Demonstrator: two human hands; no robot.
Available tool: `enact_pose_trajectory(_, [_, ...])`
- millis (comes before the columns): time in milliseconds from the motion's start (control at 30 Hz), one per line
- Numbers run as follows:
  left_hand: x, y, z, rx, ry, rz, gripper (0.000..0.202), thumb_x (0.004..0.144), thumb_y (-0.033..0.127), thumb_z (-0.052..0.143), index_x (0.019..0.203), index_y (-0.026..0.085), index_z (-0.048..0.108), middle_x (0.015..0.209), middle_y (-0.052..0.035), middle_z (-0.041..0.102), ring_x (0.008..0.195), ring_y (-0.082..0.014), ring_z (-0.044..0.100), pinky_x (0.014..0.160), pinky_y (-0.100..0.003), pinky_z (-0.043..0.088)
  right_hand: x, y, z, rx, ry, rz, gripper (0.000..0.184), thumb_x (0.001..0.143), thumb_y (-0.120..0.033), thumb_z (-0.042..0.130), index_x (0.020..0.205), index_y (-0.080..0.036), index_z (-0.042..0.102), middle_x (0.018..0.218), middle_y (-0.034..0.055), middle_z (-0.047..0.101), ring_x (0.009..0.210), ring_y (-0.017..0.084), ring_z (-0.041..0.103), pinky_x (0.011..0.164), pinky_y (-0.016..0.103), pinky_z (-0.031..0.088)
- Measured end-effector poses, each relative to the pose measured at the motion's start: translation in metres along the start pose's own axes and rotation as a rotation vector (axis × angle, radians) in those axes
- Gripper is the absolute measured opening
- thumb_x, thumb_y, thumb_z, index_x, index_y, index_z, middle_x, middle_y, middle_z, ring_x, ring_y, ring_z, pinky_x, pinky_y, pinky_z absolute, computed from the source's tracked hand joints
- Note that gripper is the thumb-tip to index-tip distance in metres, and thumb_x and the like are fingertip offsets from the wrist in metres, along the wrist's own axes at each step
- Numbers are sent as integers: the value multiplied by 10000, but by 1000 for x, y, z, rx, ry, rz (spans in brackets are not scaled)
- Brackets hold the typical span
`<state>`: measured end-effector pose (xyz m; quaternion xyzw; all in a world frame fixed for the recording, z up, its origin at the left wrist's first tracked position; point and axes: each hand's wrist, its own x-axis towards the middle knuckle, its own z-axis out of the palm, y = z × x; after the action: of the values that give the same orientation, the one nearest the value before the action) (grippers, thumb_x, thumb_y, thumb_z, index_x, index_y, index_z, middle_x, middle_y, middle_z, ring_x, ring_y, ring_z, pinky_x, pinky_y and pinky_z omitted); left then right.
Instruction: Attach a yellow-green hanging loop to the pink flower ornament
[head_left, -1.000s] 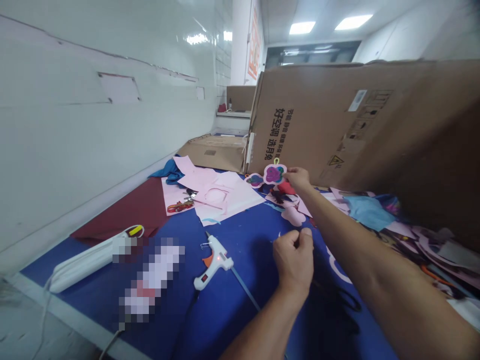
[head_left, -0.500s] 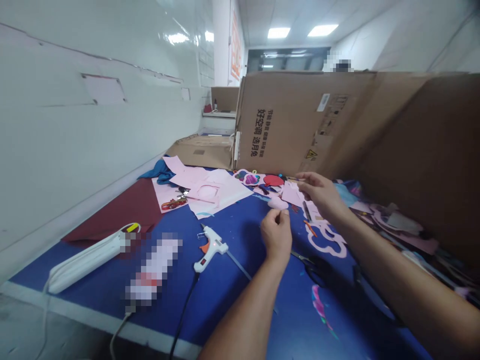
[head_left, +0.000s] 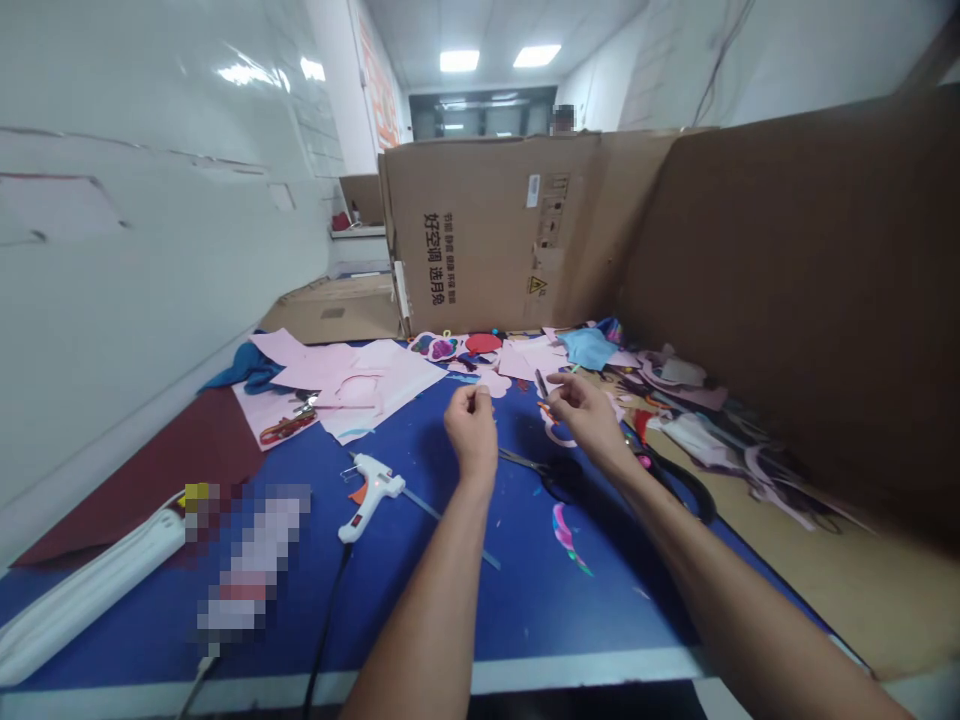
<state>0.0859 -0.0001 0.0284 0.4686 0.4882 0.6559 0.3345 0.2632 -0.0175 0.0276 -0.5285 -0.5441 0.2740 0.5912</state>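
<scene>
My left hand (head_left: pixel 471 430) hovers over the blue table top (head_left: pixel 465 590), fingers pinched together on something too small to make out. My right hand (head_left: pixel 583 415) is a little to its right, fingers curled loosely with the tips near each other, close to a small dark piece and a pink cut-out (head_left: pixel 559 432). Black-handled scissors (head_left: pixel 551 472) lie just below and between the two hands. A white hot glue gun (head_left: pixel 369 488) rests on the table to the left of my left hand. The decorated pink flower piece (head_left: pixel 441 348) lies at the back by the cardboard.
Pink paper sheets (head_left: pixel 360 385) and coloured scraps cover the back of the table. Tall cardboard panels (head_left: pixel 765 290) wall the back and right side. A white power strip (head_left: pixel 90 590) lies at the front left, on dark red cloth (head_left: pixel 150 470). Another pair of scissors (head_left: pixel 679 480) sits right.
My right hand let go of the decorated flower piece at the back and drew in beside my left hand. The view swung right; my left hand stayed pinched.
</scene>
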Motion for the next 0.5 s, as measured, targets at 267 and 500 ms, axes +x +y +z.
enact_pose_trajectory(267, [-11,0,8,417,-424,288,141,957,155,670,1004,214,789,1007,-55,777,886,-191,694,824,-292,505,-8,7,24,146,-191,-25,419,789,-306,651,1194,-198,667,889,22,748,792,191,693,706,310,546])
enact_pose_trajectory(500, [-13,7,1,653,-383,487,140,987,169,649,975,206,783,1015,-64,754,911,-209,684,811,-307,484,-6,8,27,80,-194,-66,375,834,-201,575,1198,-194,664,902,23,770,780,185,713,751,322,589])
